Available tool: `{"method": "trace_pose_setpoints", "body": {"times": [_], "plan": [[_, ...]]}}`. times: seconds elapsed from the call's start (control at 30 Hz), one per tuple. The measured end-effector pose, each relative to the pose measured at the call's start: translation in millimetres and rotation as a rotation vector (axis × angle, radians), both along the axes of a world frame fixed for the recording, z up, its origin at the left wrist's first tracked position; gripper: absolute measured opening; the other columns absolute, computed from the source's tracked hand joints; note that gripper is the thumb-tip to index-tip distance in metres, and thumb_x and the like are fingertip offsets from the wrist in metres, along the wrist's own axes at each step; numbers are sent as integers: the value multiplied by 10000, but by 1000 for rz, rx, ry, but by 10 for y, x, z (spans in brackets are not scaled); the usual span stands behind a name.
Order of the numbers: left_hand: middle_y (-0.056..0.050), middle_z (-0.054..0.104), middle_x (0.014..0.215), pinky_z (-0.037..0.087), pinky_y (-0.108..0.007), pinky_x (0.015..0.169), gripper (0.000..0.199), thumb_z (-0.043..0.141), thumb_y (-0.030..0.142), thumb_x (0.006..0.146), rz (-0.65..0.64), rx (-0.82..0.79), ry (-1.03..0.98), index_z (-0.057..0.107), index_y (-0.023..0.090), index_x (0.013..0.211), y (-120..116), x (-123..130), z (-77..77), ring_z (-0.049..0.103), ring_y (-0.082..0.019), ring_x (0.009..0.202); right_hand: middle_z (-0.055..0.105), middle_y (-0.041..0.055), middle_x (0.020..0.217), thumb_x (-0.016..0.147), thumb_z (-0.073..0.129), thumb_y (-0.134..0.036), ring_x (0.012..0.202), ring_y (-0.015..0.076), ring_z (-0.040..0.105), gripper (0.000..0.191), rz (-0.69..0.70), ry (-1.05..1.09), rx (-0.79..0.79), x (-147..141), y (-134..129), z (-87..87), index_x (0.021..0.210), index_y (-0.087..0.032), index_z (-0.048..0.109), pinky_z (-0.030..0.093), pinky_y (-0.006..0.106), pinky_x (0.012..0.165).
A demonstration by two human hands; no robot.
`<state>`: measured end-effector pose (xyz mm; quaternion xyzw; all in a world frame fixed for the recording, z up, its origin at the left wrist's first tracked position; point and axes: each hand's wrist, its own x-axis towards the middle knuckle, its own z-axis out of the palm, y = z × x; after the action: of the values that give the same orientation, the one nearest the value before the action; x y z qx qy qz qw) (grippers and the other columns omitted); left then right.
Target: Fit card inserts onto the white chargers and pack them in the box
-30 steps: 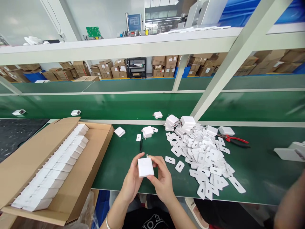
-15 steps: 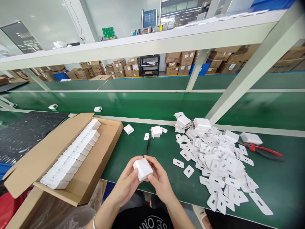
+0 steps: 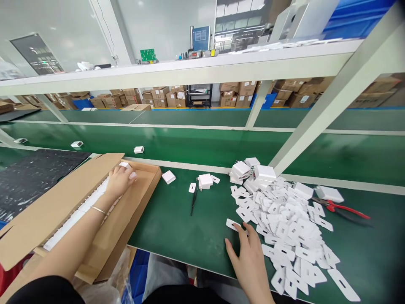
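Observation:
My left hand (image 3: 119, 180) reaches into the long cardboard box (image 3: 148, 171). Its fingers are curled on a white plug-in charger (image 3: 133, 175) at the far end of the row; the hand covers most of it. Along the box's left side stands a row of white chargers (image 3: 72, 221), partly behind my forearm. My right hand (image 3: 248, 253) is low over the green table, fingers apart. Its fingertips are at a slotted white plate (image 3: 232, 224), beside the big heap of slotted white plates (image 3: 284, 223). Whether they touch the plate I cannot tell.
Black tweezers (image 3: 193, 202) lie mid-table near a few chargers (image 3: 205, 180). More chargers (image 3: 264, 174) stand behind the heap. Red-handled pliers (image 3: 344, 207) lie at the right. A slanted white post (image 3: 313, 114) rises at the table's back edge.
Both hands held one white charger together in front of me. They have parted: the left has gone to the far end of the box, the right to the heap's left edge.

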<state>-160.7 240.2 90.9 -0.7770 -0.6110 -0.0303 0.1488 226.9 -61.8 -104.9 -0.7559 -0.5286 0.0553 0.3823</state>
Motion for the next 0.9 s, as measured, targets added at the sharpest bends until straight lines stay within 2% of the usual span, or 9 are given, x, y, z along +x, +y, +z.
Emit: {"method": "trace_pose_setpoints", "body": {"times": [0.13,0.23,0.37,0.47,0.57,0.67,0.77,0.83,0.9], "plan": [[-271,519,1412,282,-651,1148,452,529,453,965,76,35,58,735,155,1237,102,-219,-122,386,-493,1386,482,174,1532,1058,437,-433,1385,403,534,417,36,-22,-38,-35,-15,-74,1412,-239,539,591,561,982],[-278,463,1480,310,-667,1120,446,550,452,953,134,26,67,742,166,1238,158,-265,-163,362,-522,1408,510,152,1531,1080,392,-342,1382,353,560,379,106,-13,-20,-30,92,-79,1414,-245,543,597,526,1010],[-282,481,1473,382,-664,1058,400,621,372,881,162,-31,58,762,168,1194,232,-197,-130,432,-532,1356,573,136,1485,1080,409,-288,1364,318,585,314,174,1,35,20,237,-78,1317,-251,613,580,522,1054],[-325,476,1438,395,-682,1010,428,600,362,883,175,15,17,752,109,1193,208,-22,-43,468,-560,1286,603,138,1457,1072,455,-294,1395,337,557,272,162,-22,100,34,271,-61,1278,-235,623,512,595,1127],[-352,420,1438,366,-675,1023,495,416,327,984,122,141,-47,670,30,1288,112,361,34,441,-545,1293,654,102,1394,1066,453,-250,1420,353,540,222,192,-65,135,33,271,-10,1191,-247,637,425,676,1182],[-274,452,1428,358,-578,1096,468,376,320,1025,-91,150,-92,626,76,1336,-30,973,4,439,-442,1332,726,60,1230,1054,468,-228,1305,331,646,198,235,-80,150,48,274,52,1076,-292,655,452,663,1167],[-187,525,1412,374,-463,1136,429,500,395,1017,-374,24,-104,611,151,1352,-190,1696,-185,476,-346,1338,752,49,1078,1046,532,-290,1097,300,743,150,242,-95,180,70,275,91,1028,-346,670,507,596,1117],[-176,556,1406,392,-446,1125,533,613,469,974,-511,-63,-119,564,152,1400,-287,2140,-375,497,-337,1332,751,49,1057,1049,548,-310,1034,286,749,116,248,-68,194,68,265,105,1068,-350,655,475,594,1141],[-186,587,1370,416,-459,1086,635,730,484,904,-596,-137,-141,547,139,1406,-364,2490,-565,536,-353,1290,741,44,1055,1062,529,-288,1020,269,733,104,254,-18,203,51,246,116,1091,-309,626,406,631,1180]]}}
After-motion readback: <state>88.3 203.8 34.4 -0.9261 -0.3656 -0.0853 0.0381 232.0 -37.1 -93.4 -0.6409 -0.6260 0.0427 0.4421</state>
